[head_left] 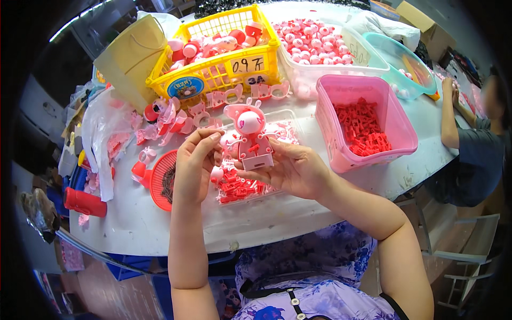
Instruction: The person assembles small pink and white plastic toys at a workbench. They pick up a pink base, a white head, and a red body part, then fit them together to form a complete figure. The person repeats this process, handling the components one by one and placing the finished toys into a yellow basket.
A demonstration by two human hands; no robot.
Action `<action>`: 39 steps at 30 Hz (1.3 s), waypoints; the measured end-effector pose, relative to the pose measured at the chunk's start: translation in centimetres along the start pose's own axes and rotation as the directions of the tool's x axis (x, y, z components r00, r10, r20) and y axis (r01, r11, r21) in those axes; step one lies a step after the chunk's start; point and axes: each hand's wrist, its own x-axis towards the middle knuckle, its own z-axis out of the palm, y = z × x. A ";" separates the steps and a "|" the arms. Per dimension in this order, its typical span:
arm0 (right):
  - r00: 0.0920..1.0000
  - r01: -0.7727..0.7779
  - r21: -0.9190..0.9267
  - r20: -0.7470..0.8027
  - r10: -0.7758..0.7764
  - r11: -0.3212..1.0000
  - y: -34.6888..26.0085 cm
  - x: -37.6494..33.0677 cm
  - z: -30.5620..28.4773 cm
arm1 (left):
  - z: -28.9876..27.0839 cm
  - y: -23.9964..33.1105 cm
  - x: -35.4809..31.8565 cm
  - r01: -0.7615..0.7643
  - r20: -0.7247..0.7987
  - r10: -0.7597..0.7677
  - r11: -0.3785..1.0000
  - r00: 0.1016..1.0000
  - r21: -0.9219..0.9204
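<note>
A pink plastic toy figure (254,140), half assembled, stands upright in front of me with a round white-and-pink head, an open body and small red parts inside. My right hand (301,168) grips its lower body between thumb and fingers. Close to the figure's left side, my left hand (198,160) has thumb and forefinger pinched together; whatever they hold is too small to make out. Beneath both hands lies a clear shallow tray (289,118) with red clips (234,188) and small pale pink parts.
A red round basket (158,176) of small metal pieces stands left. Behind are a yellow basket (213,65) of pink shells and a clear tub (368,68) of pink balls. A pink bin (325,114) of red parts stands right. Another person (472,154) sits far right.
</note>
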 end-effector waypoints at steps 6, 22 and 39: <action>1.000 -0.003 0.026 -0.008 0.004 1.000 -0.1 0.1 0.3 | -0.2 -0.2 0.2 -0.042 -0.072 0.049 0.994 0.996 0.103; 0.969 0.245 0.074 0.021 -0.247 0.967 -1.6 0.7 -1.4 | 0.5 0.1 -0.8 -0.248 0.162 0.218 0.459 0.962 0.853; 0.958 0.286 0.046 -0.051 -0.284 0.957 -2.2 0.6 -1.1 | 0.5 -1.2 -0.7 -0.240 0.258 0.390 -0.096 0.884 0.966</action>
